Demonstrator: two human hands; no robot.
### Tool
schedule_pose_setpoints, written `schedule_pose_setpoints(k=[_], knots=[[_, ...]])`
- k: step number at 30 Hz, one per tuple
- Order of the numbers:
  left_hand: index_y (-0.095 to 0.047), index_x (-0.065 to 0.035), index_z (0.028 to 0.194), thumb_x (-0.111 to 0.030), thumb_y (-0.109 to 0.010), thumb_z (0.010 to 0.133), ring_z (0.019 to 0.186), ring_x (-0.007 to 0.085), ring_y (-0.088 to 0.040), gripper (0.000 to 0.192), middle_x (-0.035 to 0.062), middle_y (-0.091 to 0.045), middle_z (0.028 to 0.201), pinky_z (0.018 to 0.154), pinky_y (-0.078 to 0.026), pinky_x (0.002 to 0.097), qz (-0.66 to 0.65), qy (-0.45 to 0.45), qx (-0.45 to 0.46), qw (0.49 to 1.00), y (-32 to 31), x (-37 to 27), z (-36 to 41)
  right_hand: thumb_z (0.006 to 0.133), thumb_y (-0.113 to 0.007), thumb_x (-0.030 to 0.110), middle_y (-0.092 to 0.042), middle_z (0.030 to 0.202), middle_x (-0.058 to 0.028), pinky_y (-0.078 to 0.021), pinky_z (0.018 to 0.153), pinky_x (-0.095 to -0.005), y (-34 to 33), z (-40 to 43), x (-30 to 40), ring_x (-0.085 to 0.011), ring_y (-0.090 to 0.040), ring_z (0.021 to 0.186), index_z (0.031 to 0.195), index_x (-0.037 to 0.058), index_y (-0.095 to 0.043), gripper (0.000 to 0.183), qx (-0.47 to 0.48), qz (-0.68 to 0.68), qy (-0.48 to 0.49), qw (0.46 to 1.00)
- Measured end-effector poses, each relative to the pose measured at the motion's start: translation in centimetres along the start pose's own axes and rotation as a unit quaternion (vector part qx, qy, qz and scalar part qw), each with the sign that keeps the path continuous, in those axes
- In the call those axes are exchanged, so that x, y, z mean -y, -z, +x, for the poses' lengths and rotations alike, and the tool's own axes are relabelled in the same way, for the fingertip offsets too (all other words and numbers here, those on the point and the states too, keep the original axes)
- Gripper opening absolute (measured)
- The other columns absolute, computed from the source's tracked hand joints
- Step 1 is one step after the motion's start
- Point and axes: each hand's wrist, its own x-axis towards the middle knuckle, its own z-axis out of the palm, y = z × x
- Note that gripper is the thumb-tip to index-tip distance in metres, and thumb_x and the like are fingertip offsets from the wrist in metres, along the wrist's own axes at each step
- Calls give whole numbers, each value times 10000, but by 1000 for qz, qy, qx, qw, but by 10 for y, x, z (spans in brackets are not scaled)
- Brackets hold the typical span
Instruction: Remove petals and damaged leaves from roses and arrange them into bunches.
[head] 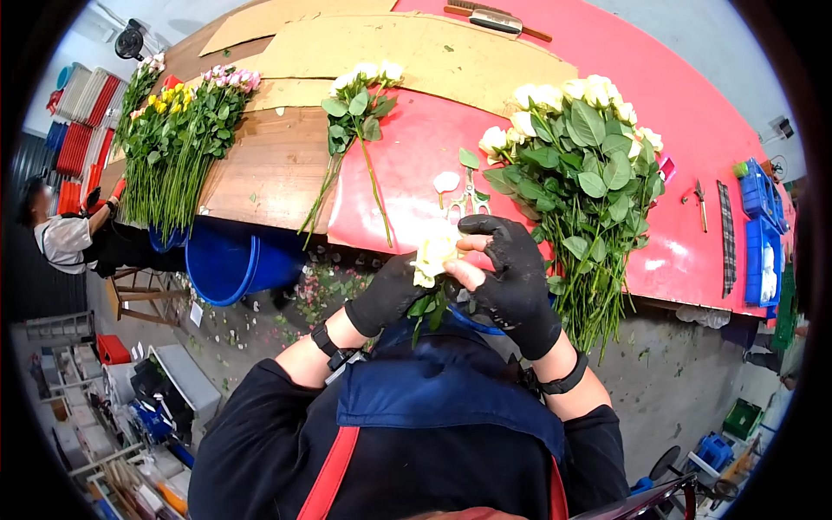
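Note:
Below my chest-height view, near the table's front edge, my left hand (392, 294) in a black glove holds a cream rose (434, 259) just under its bloom. The thumb and a bare fingertip of my right hand (510, 286), in a cut-finger black glove, pinch at the outer petals. Green leaves hang beneath the bloom; the lower stem is hidden. Beyond the rose lie pale-handled scissors (469, 195) and a loose petal (446, 181). A large bunch of cream roses (585, 169) rests at the right, stems over the edge. Fewer cream roses (364, 101) lie at the left.
Pink and yellow roses (175, 143) lie farther left, near another person (68, 237). A blue bucket (221, 266) stands below the edge. Cardboard (416, 55), a bench brush (497, 21), a knife (701, 205) and blue crates (755, 279) sit on the table (676, 247).

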Motion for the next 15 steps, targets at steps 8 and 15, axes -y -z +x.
schedule_pose_setpoints(k=[8, 15], knots=[[-564, -15, 1265, -131, -602, 924, 1062, 145, -593, 362, 57, -627, 1186, 937, -467, 303, -43, 12, -34, 998, -3, 1, 3, 669, -737, 69, -617, 1181, -144, -411, 950, -431, 8, 8, 13, -326, -560, 1097, 899, 94, -688, 236, 28, -80, 42, 996], [-574, -2, 1244, -77, -600, 915, 1054, 153, -601, 338, 61, -627, 1183, 916, -483, 304, -59, 7, -41, 997, 2, 11, 4, 671, -732, 105, -599, 1211, -158, -390, 964, -453, 8, 0, 6, -332, -547, 1117, 864, 74, -667, 206, 4, -95, 5, 995]])
